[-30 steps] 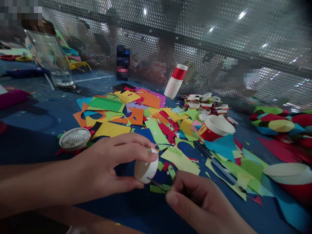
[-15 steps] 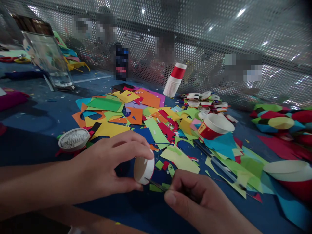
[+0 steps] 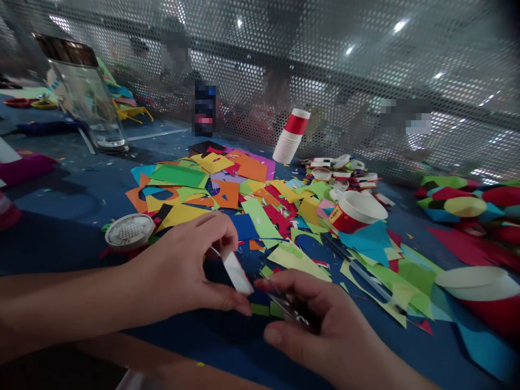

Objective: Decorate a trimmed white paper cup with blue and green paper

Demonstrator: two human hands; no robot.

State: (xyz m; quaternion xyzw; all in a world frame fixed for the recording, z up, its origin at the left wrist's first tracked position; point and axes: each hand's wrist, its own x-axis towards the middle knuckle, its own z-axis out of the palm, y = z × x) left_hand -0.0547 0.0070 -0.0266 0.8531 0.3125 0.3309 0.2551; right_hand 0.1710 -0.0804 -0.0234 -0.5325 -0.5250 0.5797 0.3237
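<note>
My left hand (image 3: 189, 265) holds the cut-off bottom of a paper cup (image 3: 236, 273) between thumb and fingers. Its white wall faces right, with a thin red edge. Close beside it, my right hand (image 3: 317, 319) is closed around small metal scissors (image 3: 290, 310), mostly hidden by the fingers and blurred at the tips. A small gap lies between the scissors and the cup piece. Beyond both hands, coloured paper scraps (image 3: 260, 216) cover the blue table. Behind my left wrist rests a white cup bottom with a drawn grid pattern (image 3: 130, 232) on red and green paper.
A red-and-white paper cup (image 3: 357, 211) and a pen (image 3: 365, 279) lie among scraps on the right, near another cut cup (image 3: 483, 292). Farther back stand stacked cups (image 3: 291, 136), a pile of cup pieces (image 3: 339, 170) and a glass bottle (image 3: 91, 103). A perforated metal screen (image 3: 325, 70) rises behind.
The cup piece has turned in my left hand, so its inside no longer faces me. The scissors have come away from its rim, and my right fingers have spread a little.
</note>
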